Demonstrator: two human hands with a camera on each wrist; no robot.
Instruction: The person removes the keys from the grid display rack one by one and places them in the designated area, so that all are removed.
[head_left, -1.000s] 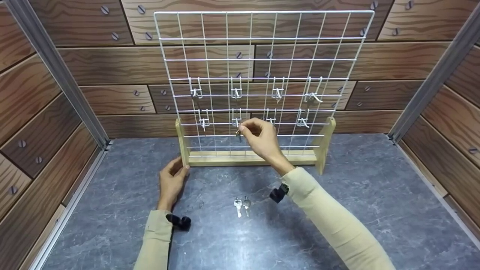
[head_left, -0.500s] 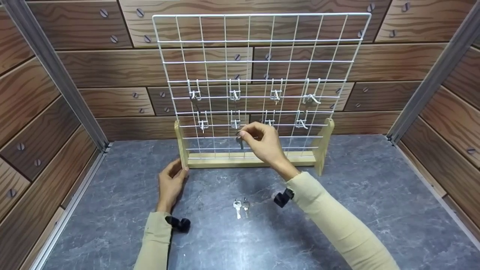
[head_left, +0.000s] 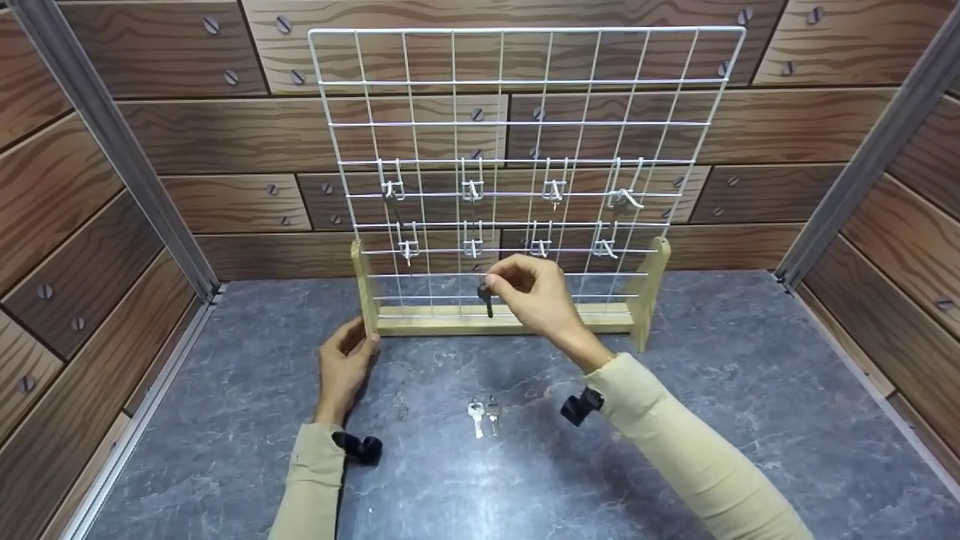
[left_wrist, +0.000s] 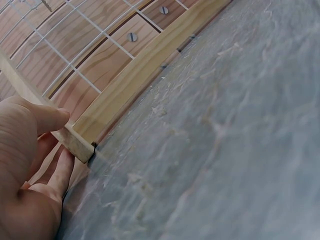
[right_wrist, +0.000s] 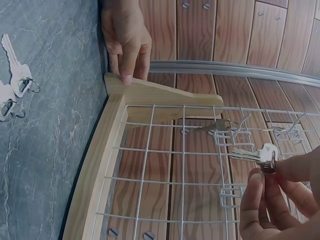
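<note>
My right hand (head_left: pixel 538 296) pinches a key (head_left: pixel 487 300) near its head, between thumb and fingers, in front of the lower part of a white wire grid rack (head_left: pixel 502 123). In the right wrist view this key (right_wrist: pixel 255 155) points away from the fingertips, apart from the grid. My left hand (head_left: pixel 343 369) grips the rack's left wooden end piece (head_left: pixel 365 289) near its foot; the left wrist view shows the thumb on one face and fingers behind. Two silver keys (head_left: pixel 476 417) with small rings lie side by side on the grey tabletop.
Two rows of white hooks (head_left: pixel 472 190) are fixed on the grid. Another key (right_wrist: pixel 212 126) hangs from one in the right wrist view. A wooden crossbar (head_left: pixel 435 325) joins the rack's ends. Wood-patterned walls (head_left: pixel 247 199) enclose the back and sides.
My right hand has moved down and slightly right, away from the lower hook row, with the key in its fingers. The left hand stays at the rack's end piece.
</note>
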